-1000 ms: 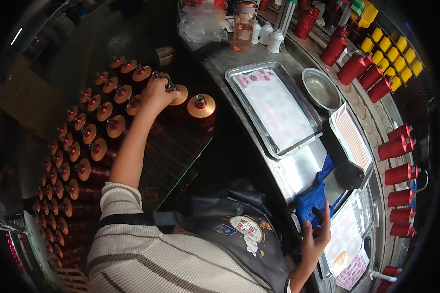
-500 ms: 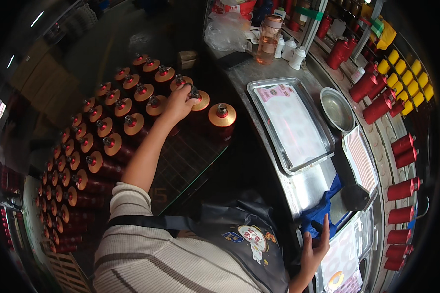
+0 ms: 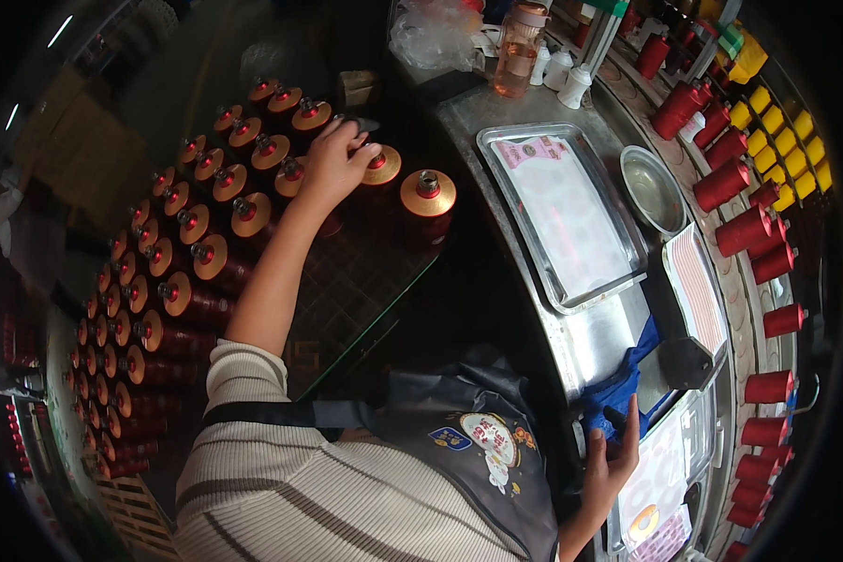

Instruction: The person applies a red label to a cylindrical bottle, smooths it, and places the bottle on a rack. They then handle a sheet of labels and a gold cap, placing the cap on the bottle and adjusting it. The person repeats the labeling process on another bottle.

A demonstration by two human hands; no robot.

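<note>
My left hand [image 3: 332, 167] reaches out over the rows of dark red bottles with gold shoulders, at their far right corner. Its fingers are closed round something small and dark [image 3: 369, 125] that I cannot make out. Just below the fingertips is a bottle [image 3: 381, 165], its neck partly hidden by them. Another red bottle [image 3: 428, 195] stands apart to the right. My right hand [image 3: 612, 468] hovers by the metal counter, index finger and thumb stretched apart, holding nothing visible. Beside its fingers lies a crumpled blue cloth [image 3: 616, 389].
On the counter are a metal tray [image 3: 564, 304] with a white printed sheet, a metal bowl [image 3: 653, 187], a pink-striped stack [image 3: 693, 281] and a drink bottle [image 3: 518, 51]. Small red bottles [image 3: 768, 387] line a curved conveyor at right. Yellow pieces [image 3: 785, 145] sit beyond.
My left hand has lifted away from the bottle neck it was at, up and slightly left, with a dark thing in its fingers. My right hand stays spread by the cloth. The view has shifted slightly.
</note>
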